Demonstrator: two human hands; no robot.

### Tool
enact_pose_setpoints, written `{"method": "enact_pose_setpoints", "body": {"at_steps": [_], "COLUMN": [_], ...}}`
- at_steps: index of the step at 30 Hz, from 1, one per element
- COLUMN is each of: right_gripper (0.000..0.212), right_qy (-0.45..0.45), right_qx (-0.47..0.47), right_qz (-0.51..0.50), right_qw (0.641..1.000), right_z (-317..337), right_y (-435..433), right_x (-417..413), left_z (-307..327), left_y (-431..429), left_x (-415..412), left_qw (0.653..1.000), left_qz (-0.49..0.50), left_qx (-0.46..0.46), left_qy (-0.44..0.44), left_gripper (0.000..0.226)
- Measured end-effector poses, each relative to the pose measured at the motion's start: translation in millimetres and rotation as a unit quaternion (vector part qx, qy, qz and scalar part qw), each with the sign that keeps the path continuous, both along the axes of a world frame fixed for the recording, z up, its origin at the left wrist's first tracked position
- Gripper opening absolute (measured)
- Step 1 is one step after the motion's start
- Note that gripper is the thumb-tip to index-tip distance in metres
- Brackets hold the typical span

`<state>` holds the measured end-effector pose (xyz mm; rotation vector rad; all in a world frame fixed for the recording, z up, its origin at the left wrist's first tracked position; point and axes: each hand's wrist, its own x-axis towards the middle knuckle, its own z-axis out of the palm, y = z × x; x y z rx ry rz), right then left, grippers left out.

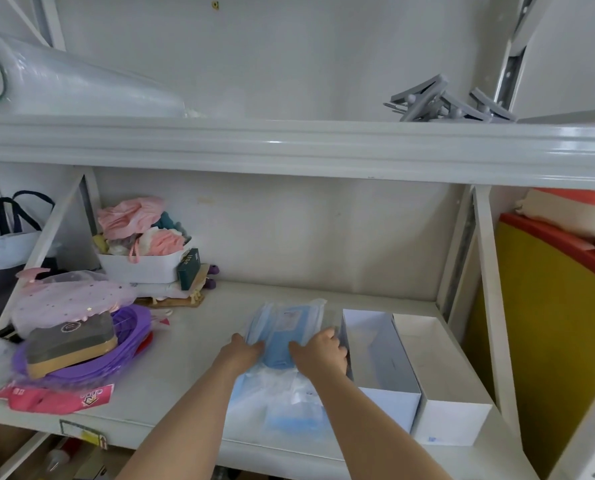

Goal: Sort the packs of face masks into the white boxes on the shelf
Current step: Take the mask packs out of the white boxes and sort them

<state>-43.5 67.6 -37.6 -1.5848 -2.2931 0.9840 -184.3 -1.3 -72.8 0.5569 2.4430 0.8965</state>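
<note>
Centre of the frame, low on the shelf (185, 344), sits the pack of face masks (284, 329), a blue stack in clear wrap, and both hands are on it right now. Left hand (242, 353) takes the near left corner, right hand (320, 353) the near right edge, each grip closed down on the pack's near end with the wrap pinched under the fingers. More packs (278, 403) lie flat beneath the forearms, closer to the bottom of the frame, pale and hard to count through the plastic.

Just right of the right hand stand the two white boxes (445, 372), side by side and touching, tops open, running from the lower right up toward the back wall. The nearer-left one shows something pale inside; I can't tell what.

Now the orientation: the pack's long axis runs up the frame, from the hands away toward the wall, leaning slightly right, near enough in line with the boxes' long sides. That helps.

The risks? Slick wrap, and a hold at one end only, so the far end could droop and catch the box's left wall. The right hand is just beside that wall, so a hurried swing could nudge the box. And the lower packs may drag along with the top one.
</note>
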Motion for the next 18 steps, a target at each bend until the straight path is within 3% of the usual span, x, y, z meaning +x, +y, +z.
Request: {"method": "enact_pose_setpoints", "body": {"at_steps": [6,9,15,18], "right_gripper": [0.079,0.076,0.067,0.059], "right_qy": [-0.093,-0.121,-0.008,-0.011], "right_qx": [-0.057,-0.026,-0.023,0.025], "right_qz": [-0.01,0.003,0.003,0.014], "right_qw": [0.994,0.992,1.0,1.0], "right_z": [6.8,6.1,3.6,3.1], "right_y": [0.3,-0.8,-2.0,-3.7], "right_x": [-0.5,-2.5,-3.7,-4.5], "left_z": [-4.0,-4.9,-3.8,-2.2], "left_y": [-0.6,-0.1,0.5,-0.3], "left_x": [0.9,1.9,3.2,2.9], "left_qw": [1.0,1.0,1.0,1.0], "left_qz": [-0.013,-0.012,-0.005,-0.003], "left_qx": [-0.012,-0.015,-0.014,-0.01], "left_qy": [0.018,0.021,0.016,0.011], "left_gripper": [0.074,0.072,0.068,0.068]}}
